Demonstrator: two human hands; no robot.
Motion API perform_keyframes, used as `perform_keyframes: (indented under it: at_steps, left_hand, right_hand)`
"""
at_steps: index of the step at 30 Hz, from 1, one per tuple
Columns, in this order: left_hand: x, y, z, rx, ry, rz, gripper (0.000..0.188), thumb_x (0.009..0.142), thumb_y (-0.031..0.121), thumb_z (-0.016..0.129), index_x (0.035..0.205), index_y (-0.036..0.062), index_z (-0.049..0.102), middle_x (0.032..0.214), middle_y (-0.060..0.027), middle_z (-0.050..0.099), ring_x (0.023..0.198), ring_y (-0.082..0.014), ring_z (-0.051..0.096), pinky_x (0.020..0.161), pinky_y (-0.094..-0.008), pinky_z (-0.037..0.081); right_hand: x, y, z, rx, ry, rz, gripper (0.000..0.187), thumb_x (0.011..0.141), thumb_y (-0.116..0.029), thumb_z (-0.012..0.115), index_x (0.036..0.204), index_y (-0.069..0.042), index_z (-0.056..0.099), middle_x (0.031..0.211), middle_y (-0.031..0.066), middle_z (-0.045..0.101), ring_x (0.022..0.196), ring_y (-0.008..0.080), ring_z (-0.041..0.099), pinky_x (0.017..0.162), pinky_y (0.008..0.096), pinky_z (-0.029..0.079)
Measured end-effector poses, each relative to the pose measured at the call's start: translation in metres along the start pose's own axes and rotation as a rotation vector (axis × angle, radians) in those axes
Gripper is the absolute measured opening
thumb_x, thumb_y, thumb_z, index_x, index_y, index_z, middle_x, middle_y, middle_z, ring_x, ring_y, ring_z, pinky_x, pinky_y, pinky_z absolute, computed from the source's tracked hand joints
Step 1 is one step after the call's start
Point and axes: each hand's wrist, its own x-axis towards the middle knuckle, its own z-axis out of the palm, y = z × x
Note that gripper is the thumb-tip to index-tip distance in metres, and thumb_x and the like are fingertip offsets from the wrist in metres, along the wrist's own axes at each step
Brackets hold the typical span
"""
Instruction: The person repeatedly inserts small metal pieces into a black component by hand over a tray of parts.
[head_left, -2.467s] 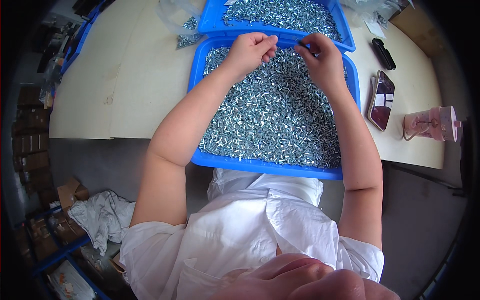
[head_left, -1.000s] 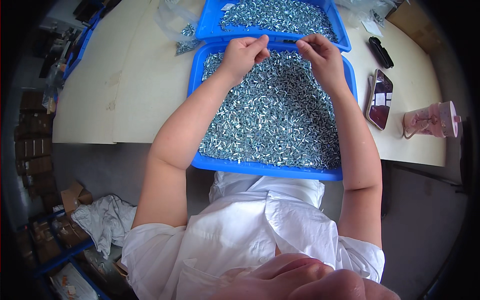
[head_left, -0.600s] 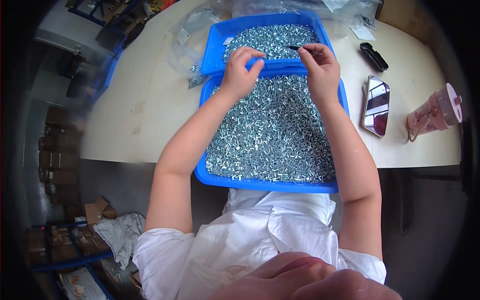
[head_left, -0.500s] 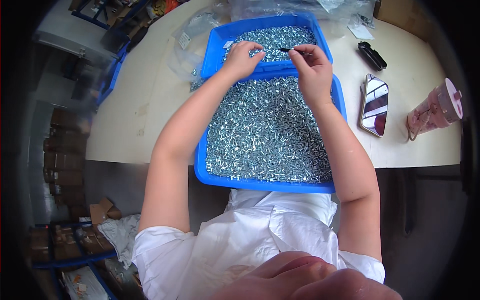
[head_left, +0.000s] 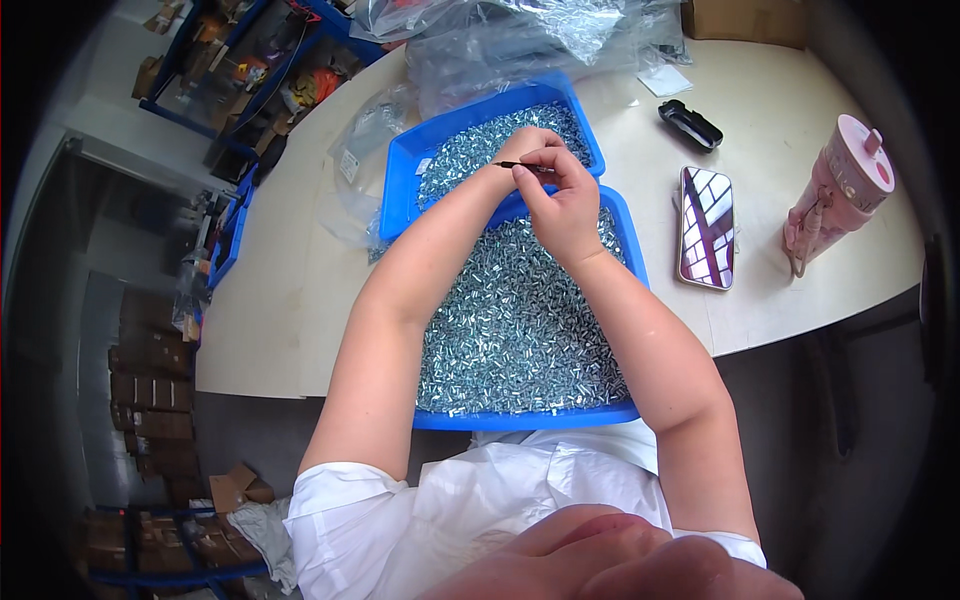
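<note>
Blue plastic trays, two of them, stood one behind the other, filled with short, shiny metal pieces (head_left: 520, 310). The near tray (head_left: 525, 421) jutted past the front edge of the desk (head_left: 265, 325), while the far tray (head_left: 402, 190) sat behind it, farther from that edge.

The right hand (head_left: 565, 205) was raised above the meeting rims of the trays, its thumb and fingers pinching a slim black tool (head_left: 512, 165), which pointed left across the other wrist. Whether the tool touched the skin could not be told. The left hand (head_left: 537, 139) was over the far tray, bent at the wrist and partly hidden by the right; whether its fingers were pressed together or held something could not be told.

Toward the desk's right edge stood a pink cup (head_left: 835, 195), with a phone (head_left: 706, 230) between it and the near tray. A black case (head_left: 690, 126) lay beyond the phone. Clear plastic bags (head_left: 530, 40) were heaped along the far edge, and a cardboard box (head_left: 750, 20) occupied the far right corner.
</note>
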Motion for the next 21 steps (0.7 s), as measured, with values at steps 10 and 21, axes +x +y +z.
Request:
perform_keyframes:
  at_steps: [10, 21]
  left_hand:
    - [-0.035, -0.004, -0.027, 0.856, 0.09, 0.133, 0.026, 0.081, 0.03, 0.048, 0.093, 0.0104, 0.06, 0.087, -0.0147, 0.062, 0.086, -0.0305, 0.059, 0.071, -0.0423, 0.046]
    - [-0.091, -0.064, -0.098, -0.984, 0.165, -0.407, 0.011, 0.087, 0.01, 0.045, 0.092, 0.0035, 0.054, 0.065, 0.0001, 0.044, 0.048, -0.0082, 0.035, 0.038, -0.0217, 0.027]
  right_hand:
    - [0.0, 0.014, 0.003, -0.023, 0.025, 0.02, 0.012, 0.076, -0.006, 0.061, 0.085, 0.001, 0.056, 0.079, 0.0057, 0.059, 0.067, 0.0095, 0.056, 0.062, 0.0214, 0.046]
    - [-0.005, 0.018, 0.004, -0.084, 0.044, 0.077, 0.011, 0.076, -0.008, 0.062, 0.082, -0.001, 0.057, 0.071, 0.0017, 0.058, 0.062, 0.0073, 0.054, 0.058, 0.0203, 0.043]
